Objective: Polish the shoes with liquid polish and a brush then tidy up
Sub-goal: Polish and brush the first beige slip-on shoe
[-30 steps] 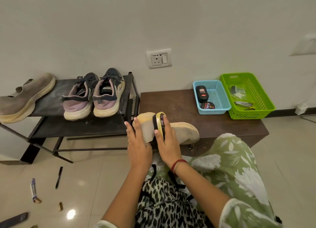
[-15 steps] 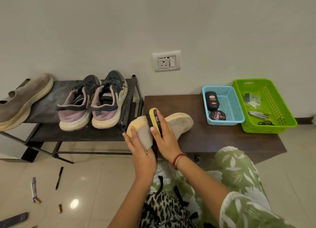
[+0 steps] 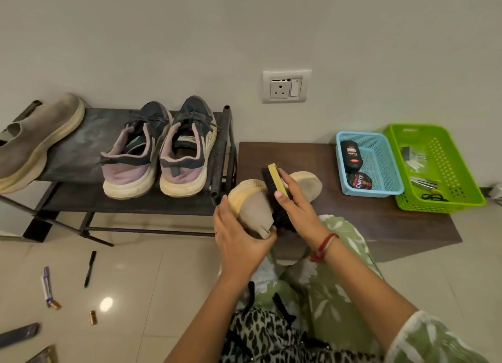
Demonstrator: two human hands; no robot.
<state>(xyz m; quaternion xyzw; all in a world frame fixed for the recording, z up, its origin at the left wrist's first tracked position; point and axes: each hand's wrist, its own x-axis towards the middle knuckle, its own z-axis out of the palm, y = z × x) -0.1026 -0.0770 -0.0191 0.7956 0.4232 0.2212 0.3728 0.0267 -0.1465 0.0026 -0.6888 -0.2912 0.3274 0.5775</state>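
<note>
Above bench (image 3: 285,158), left grip (image 3: 239,243) cups shoe (image 3: 254,210); right grip (image 3: 298,213) clasps brush (image 3: 275,177).

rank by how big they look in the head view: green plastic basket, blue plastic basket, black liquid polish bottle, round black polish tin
1. green plastic basket
2. blue plastic basket
3. black liquid polish bottle and round black polish tin: near alike, not ranked

Beige shoe (image 3: 254,210) on its side — yellow-backed brush (image 3: 272,183) against its upper.
</note>
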